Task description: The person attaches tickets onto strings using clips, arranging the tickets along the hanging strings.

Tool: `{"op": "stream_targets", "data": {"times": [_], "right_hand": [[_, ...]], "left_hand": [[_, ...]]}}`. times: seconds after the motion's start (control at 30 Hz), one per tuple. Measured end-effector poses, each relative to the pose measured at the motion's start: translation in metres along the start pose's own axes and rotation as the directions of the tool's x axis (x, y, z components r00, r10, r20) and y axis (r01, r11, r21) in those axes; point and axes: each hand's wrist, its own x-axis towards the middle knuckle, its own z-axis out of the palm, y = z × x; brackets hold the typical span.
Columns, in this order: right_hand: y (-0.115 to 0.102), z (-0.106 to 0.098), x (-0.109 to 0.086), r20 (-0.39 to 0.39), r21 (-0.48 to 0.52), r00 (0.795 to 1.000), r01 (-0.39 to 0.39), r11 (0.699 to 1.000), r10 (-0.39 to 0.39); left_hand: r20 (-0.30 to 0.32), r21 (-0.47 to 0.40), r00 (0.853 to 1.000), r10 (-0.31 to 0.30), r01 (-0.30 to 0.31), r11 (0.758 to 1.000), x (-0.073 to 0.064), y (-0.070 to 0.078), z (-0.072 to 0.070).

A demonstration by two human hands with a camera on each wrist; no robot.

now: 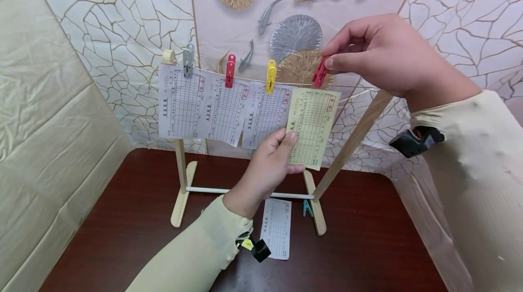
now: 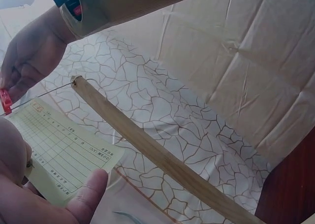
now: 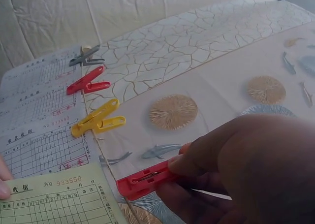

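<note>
My left hand (image 1: 265,167) pinches a yellow receipt slip (image 1: 316,124) by its lower left side, thumb in front. Its top edge lies close to a string between wooden posts. Just above that edge, my right hand (image 1: 380,58) pinches a red clothespin (image 3: 147,182) by its handles, its tip at the string. I cannot tell whether the clothespin bites on the slip. To the left, three white slips hang on the string, under a grey clothespin (image 1: 188,60), a second red clothespin (image 1: 230,70) and a yellow clothespin (image 1: 271,76).
The stand's right post (image 1: 357,140) slants up behind my right hand. A white crossbar (image 1: 208,190) joins its feet. On the dark table (image 1: 359,228) lie another white slip (image 1: 277,233) and a teal clothespin (image 1: 307,209) by the right foot. Patterned cloth hangs behind.
</note>
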Motion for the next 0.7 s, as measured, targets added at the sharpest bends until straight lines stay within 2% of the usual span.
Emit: {"op": "stream_targets", "data": {"times": [0.5, 0.7], "right_hand": [[0.001, 0.010, 0.002, 0.086, 0.029, 0.995, 0.046, 0.999, -0.048], [0.000, 0.013, 0.003, 0.100, -0.023, 0.994, 0.047, 0.999, -0.044]], "left_hand": [[-0.004, 0.011, 1.000, -0.014, 0.014, 1.000, 0.003, 0.001, -0.001], [-0.006, 0.008, 1.000, -0.011, 0.011, 1.000, 0.002, 0.002, -0.002]]}}
